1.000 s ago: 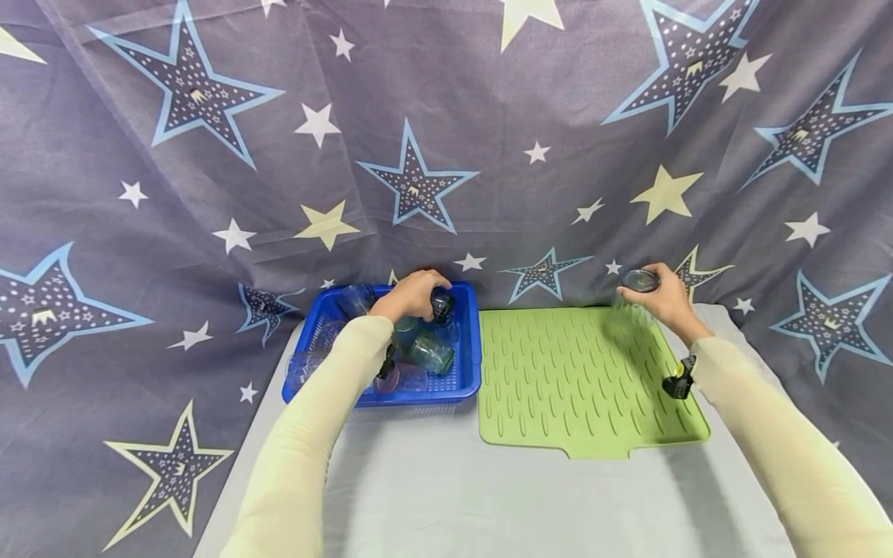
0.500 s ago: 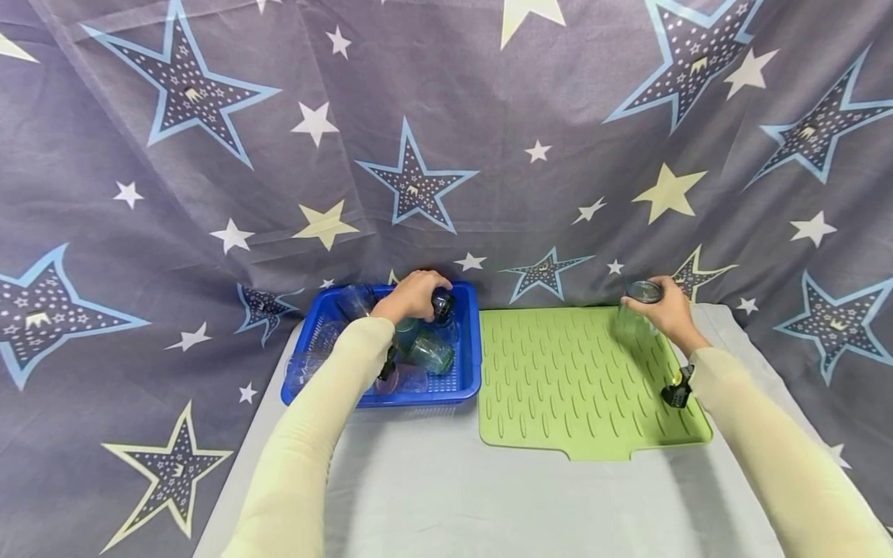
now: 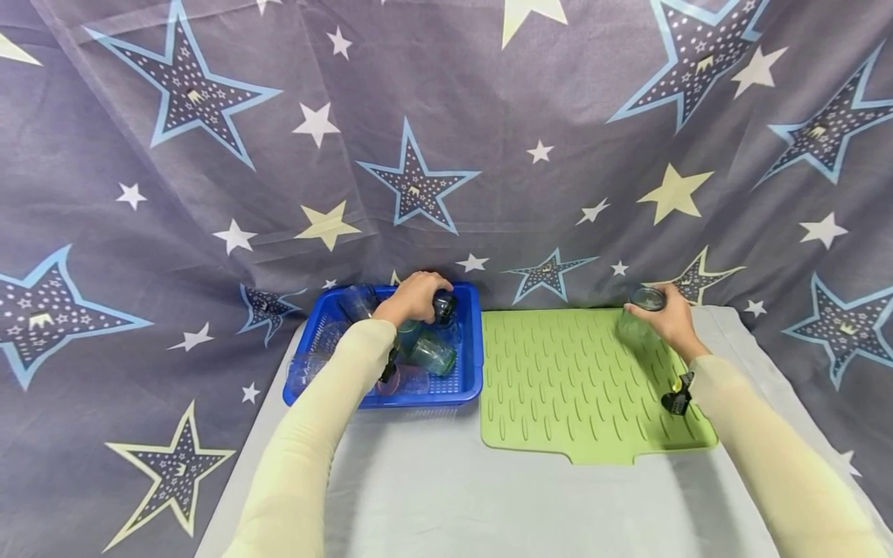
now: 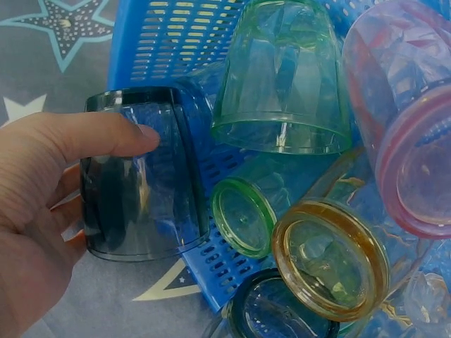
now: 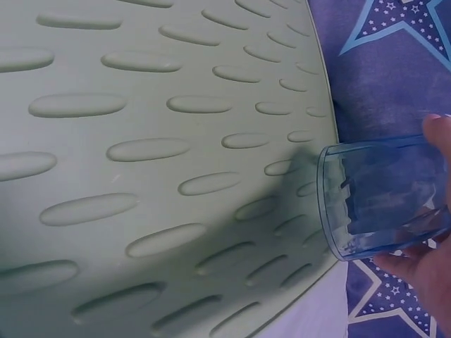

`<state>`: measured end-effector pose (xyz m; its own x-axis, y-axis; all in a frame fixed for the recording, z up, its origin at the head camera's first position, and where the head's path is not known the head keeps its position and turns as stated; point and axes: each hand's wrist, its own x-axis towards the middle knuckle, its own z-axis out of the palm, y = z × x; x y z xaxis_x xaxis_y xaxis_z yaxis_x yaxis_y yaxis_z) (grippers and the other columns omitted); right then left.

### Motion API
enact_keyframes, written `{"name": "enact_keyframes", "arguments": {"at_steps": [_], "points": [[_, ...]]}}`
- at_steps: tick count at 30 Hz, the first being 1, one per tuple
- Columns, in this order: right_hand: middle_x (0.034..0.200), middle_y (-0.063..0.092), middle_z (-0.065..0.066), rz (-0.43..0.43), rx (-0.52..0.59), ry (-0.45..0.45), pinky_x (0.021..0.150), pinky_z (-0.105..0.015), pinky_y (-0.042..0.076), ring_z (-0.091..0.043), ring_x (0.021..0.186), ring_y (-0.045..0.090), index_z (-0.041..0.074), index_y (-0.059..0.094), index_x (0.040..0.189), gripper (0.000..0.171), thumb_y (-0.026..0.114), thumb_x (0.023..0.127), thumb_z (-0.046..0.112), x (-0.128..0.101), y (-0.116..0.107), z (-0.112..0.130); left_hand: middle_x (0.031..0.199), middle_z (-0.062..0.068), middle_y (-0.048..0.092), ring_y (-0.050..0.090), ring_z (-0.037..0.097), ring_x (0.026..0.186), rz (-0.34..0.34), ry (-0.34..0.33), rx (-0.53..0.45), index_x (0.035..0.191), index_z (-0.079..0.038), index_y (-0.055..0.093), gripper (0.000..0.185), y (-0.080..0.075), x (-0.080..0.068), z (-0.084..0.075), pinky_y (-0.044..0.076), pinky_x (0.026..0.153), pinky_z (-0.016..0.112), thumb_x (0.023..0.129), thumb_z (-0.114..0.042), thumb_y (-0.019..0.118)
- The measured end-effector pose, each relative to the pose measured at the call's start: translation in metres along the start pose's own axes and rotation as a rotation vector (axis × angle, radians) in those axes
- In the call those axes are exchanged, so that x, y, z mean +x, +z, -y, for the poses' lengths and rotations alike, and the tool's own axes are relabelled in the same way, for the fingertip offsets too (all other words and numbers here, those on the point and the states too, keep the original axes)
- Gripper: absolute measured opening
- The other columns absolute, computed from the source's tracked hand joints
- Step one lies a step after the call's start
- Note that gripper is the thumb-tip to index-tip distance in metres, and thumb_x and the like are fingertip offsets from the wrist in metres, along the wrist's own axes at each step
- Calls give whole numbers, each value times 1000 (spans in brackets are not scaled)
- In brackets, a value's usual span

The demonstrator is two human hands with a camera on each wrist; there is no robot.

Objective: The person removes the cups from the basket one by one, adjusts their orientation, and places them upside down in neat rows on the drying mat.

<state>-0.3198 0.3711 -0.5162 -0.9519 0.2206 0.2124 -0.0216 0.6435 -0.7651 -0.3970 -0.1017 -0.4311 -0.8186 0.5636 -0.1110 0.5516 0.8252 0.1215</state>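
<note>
My left hand (image 3: 417,297) grips a dark blue-grey drinking glass (image 4: 144,204) at the back right of the blue basket (image 3: 422,401), thumb across its side. Beside it in the left wrist view lie a green glass (image 4: 282,105), a pink glass (image 4: 373,63), an amber-rimmed glass (image 4: 331,260) and a green-rimmed one (image 4: 243,218). At the far right corner of the green drying mat (image 3: 558,403), my right hand (image 3: 673,318) holds a clear bluish glass (image 5: 394,197) between thumb and fingers. This glass's wider end faces the mat, close over its surface.
Several more clear glasses (image 3: 307,368) lie jumbled in the basket's left part. Basket and mat stand side by side on a table with a white cloth (image 3: 488,504). A star-patterned curtain (image 3: 488,116) hangs right behind them.
My right hand has lowered the clear glass toward the mat's far right corner, moving slightly right. The left hand keeps its grip on the dark glass in the same place.
</note>
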Motion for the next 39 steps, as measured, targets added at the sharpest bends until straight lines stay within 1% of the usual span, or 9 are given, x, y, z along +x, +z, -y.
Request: {"name": "enact_keyframes", "arguments": {"at_steps": [5,7,12,14,18,26,32,34,39], "points": [[127,54,-35,17,-12,27,92,-56,47,-48,110,56,-9,45,139,71,77,90,32,0,2,-2,144,11,60,52,33,137,-4,5,19,140,-12,63,66,1,1,0,33,122,47,77,2,77],[130,51,-38,45,-15,29,93,-60,46,-51,113,54,-11,41,142,74,75,92,31,0,2,-4,143,11,61,53,33,136,-4,4,21,140,-12,63,67,1,1,-1,34,122,47,76,2,78],[138,46,-40,67,-27,44,103,-64,42,-54,123,49,-13,35,147,80,75,92,29,-1,4,-8,144,10,59,53,33,135,9,-17,17,141,-13,61,69,0,1,-1,41,117,46,77,1,80],[139,45,-41,66,-30,44,104,-65,41,-55,124,48,-14,34,147,81,75,92,28,-2,5,-11,145,10,59,53,32,135,6,-23,16,141,-14,61,70,-1,2,0,43,115,46,76,0,81],[136,46,-42,52,-25,46,100,-65,42,-55,120,49,-14,36,146,79,75,92,28,-5,7,-16,145,10,59,53,33,135,7,-34,4,141,-13,61,71,-4,2,-1,45,112,45,74,0,82],[134,47,-41,59,-27,54,97,-65,45,-54,118,51,-13,35,147,79,74,94,30,-6,8,-18,148,10,55,51,34,137,51,-79,28,143,-14,59,72,-6,1,-3,49,106,45,76,3,77],[135,46,-42,64,-2,82,102,-64,43,-55,122,50,-13,34,146,79,74,93,30,-5,6,-22,147,12,56,49,35,139,65,-69,57,144,-13,58,71,-6,2,-4,43,115,46,77,3,75],[137,45,-42,64,2,94,104,-64,42,-55,123,49,-13,34,146,80,74,93,31,-5,6,-24,147,12,56,48,35,140,67,-69,63,144,-14,58,71,-5,3,-4,42,116,47,78,4,74],[139,44,-42,68,-3,101,104,-65,42,-56,125,47,-12,31,148,82,74,93,32,-6,5,-24,147,12,55,49,35,139,71,-72,69,145,-14,57,70,-4,3,-4,49,107,45,79,5,71]]}}
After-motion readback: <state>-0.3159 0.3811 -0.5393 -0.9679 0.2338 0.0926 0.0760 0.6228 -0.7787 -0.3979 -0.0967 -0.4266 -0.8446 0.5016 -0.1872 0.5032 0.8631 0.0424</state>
